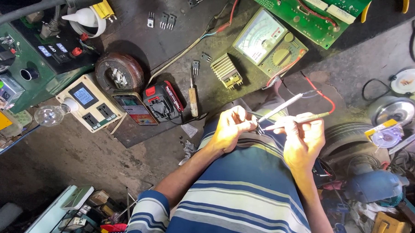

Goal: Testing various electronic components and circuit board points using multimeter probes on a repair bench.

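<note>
My left hand (pixel 230 129) pinches a small dark electronic part (pixel 259 128) just above my lap. My right hand (pixel 303 140) grips two thin meter probes (pixel 286 112), their tips meeting the small part. A red lead (pixel 325 97) and a dark lead run from the probes back to the green analog multimeter (pixel 270 43) on the bench ahead. Both hands hover over my blue striped shirt (pixel 246 191).
On the dark bench lie a finned metal heatsink (pixel 226 70), a screwdriver (pixel 193 95), loose transistors (pixel 167 21), a red-black battery pack (pixel 162 101), a socket box with bulb (pixel 86 103), a toroid coil (pixel 119 72) and a green circuit board (pixel 319 14). Solder reels (pixel 396 109) sit right.
</note>
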